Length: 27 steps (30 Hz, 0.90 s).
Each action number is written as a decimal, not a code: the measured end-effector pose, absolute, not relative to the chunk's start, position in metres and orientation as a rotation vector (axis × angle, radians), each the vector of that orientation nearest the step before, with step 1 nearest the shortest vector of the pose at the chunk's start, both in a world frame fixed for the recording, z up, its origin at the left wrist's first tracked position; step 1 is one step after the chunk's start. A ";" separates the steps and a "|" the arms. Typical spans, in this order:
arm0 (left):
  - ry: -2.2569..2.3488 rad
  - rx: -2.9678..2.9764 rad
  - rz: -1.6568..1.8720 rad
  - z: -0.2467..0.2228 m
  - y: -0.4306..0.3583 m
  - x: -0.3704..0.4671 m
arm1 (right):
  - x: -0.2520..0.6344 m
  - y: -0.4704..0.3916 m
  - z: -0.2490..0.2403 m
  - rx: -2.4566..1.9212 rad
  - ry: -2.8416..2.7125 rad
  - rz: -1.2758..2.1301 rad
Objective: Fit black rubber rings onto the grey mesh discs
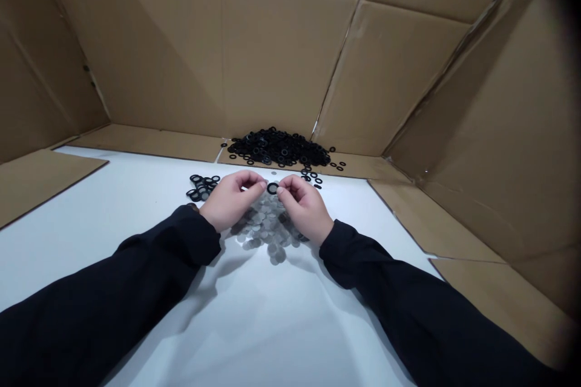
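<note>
Between my two hands, above a heap of small translucent grey discs (pixel 261 227), is a black ring (pixel 269 191). My left hand (pixel 231 198) pinches its left edge between thumb and forefinger. The right edge is gripped by my right hand (pixel 307 208), also with thumb and fingertips. The ring's middle looks grey; whether a disc sits in it or the heap shows through, I cannot tell. Just left of my left hand lies a small cluster of black rings (pixel 196 195), partly hidden by that hand.
A large pile of black rings (pixel 279 150) rests on a cardboard strip at the back, with several loose rings (pixel 313 175) near its right end. Tall cardboard walls (pixel 272 48) enclose the white table (pixel 281 320) at the back and both sides. Flat cardboard pieces (pixel 417 217) line its edges.
</note>
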<state>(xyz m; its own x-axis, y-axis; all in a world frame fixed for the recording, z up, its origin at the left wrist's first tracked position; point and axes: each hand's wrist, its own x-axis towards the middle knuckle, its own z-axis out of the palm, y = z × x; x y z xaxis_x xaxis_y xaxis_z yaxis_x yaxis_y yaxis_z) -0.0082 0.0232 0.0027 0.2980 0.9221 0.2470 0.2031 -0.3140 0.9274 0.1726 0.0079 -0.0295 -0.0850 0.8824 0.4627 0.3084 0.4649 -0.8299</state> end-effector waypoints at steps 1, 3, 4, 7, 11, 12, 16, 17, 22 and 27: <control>1.051 1.709 1.150 0.005 0.026 -0.011 | 0.174 0.010 -0.031 -1.060 -1.600 0.678; 1.155 1.646 1.296 0.010 0.032 -0.019 | 0.176 0.013 -0.033 -1.087 -1.521 0.746; 1.208 1.605 1.371 0.013 0.035 -0.024 | 0.176 0.015 -0.034 -1.095 -1.486 0.791; 1.306 1.586 1.545 0.018 0.043 -0.036 | 0.175 0.018 -0.034 -1.115 -1.427 0.899; 1.426 1.634 1.641 0.017 0.049 -0.047 | 0.171 0.018 -0.030 -1.197 -1.465 0.948; 1.446 1.656 1.684 0.015 0.050 -0.049 | 0.169 0.019 -0.028 -1.216 -1.493 0.942; 1.509 1.622 1.909 0.012 0.053 -0.054 | 0.152 0.028 -0.016 -1.289 -1.697 0.878; 1.521 1.576 1.949 0.012 0.054 -0.055 | 0.145 0.032 -0.013 -1.311 -1.760 0.863; 1.551 1.417 2.076 0.009 0.061 -0.063 | 0.096 0.062 0.003 -1.324 -1.933 0.888; 1.736 1.768 1.683 0.000 0.069 -0.077 | 0.081 0.102 0.007 -1.327 -2.007 0.750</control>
